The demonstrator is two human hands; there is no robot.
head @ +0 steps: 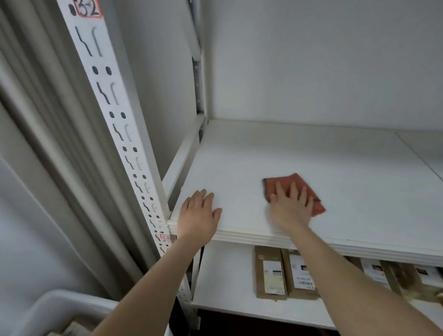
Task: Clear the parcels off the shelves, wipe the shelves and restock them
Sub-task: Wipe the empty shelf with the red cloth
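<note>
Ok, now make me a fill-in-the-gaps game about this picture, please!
The right hand presses a cloth coloured ____ onto the upper shelf.
The left hand lies flat near that shelf's front ____ corner.
The brown parcels sit ____ the upper shelf.
The sticker on the post reads 3-____.
Missing words: red; left; below; 2.

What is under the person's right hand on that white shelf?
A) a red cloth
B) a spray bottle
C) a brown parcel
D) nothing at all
A: the right hand lies flat, fingers straight, on a red cloth spread on the upper shelf; the brown parcels are on the shelf below.
</note>
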